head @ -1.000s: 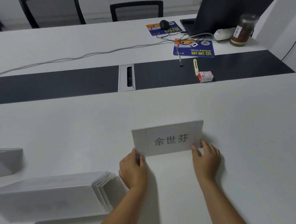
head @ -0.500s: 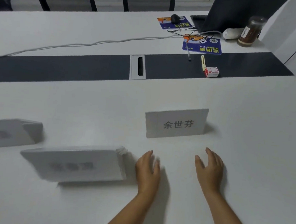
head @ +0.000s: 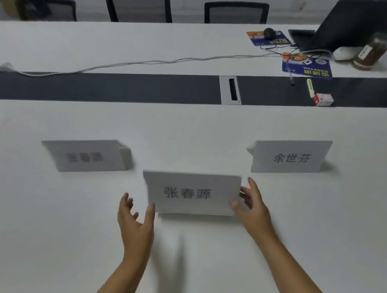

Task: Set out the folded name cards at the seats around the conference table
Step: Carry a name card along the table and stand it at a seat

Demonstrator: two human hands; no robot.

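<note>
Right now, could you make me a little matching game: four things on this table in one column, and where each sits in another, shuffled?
Things:
1. stack of name cards
2. standing card on the right
3. red and white box
4. brown jar

Places:
a. on the dark centre strip
b. far right, beside the laptop
c. between the two hands
d. upright, clear of both hands, past the right hand

Pairs: 1-c, 2-d, 3-a, 4-b
</note>
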